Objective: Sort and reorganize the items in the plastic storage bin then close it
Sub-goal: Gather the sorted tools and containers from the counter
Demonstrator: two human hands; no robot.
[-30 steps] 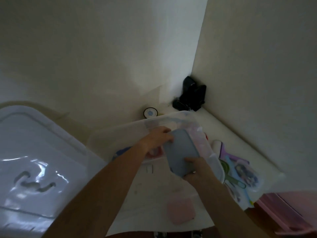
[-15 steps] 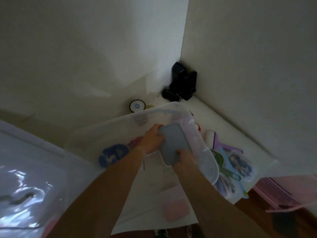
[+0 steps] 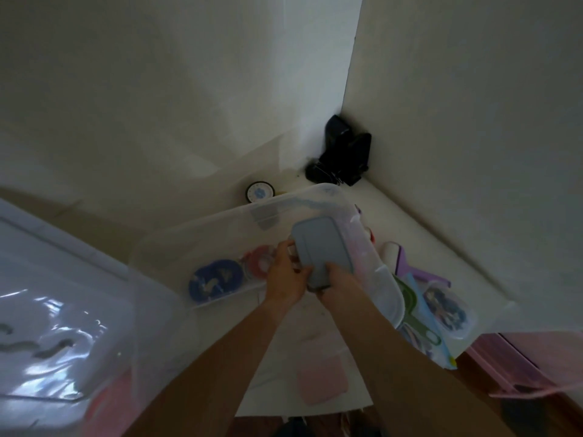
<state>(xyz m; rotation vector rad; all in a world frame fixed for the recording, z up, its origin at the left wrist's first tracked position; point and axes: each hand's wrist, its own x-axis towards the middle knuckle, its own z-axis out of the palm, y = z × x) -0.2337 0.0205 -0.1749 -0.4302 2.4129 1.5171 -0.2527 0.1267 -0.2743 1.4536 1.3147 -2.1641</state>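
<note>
Storage bin [image 3: 220, 228] of clear plastic stands on the white tabletop [image 3: 419, 234] in the corner of two pale walls, open at the top. Both hands are over its right end, holding a flat grey-blue lid [image 3: 321, 247] with rounded corners, tilted up above the bin's inside. The left hand [image 3: 285, 275] has its grip closed on the lid's left edge, fingers curled around it. The right hand [image 3: 340, 283] has its grip closed on the lid's near end, thumb on top of it.

Inside the bin, against its near wall, lie a round blue item [image 3: 214, 280] with pale marks and, just right of it, a round pink item [image 3: 258, 263], partly hidden by the left hand. What else is in the bin is too blurred to tell.

A large clear lid [image 3: 63, 310] fills the lower left, catching bright reflections. A pink rounded case [image 3: 321, 384] lies on the tabletop near the front edge, between the forearms. To the right of the bin lie a purple piece [image 3: 410, 272], a green-handled tool [image 3: 413, 305] and a clear packet with a dark print [image 3: 446, 307], close together. A small round clock-like dial [image 3: 260, 193] stands just behind the bin, and a black object [image 3: 342, 160] sits in the corner. A pink plastic tray [image 3: 536, 370] shows at the lower right.
</note>
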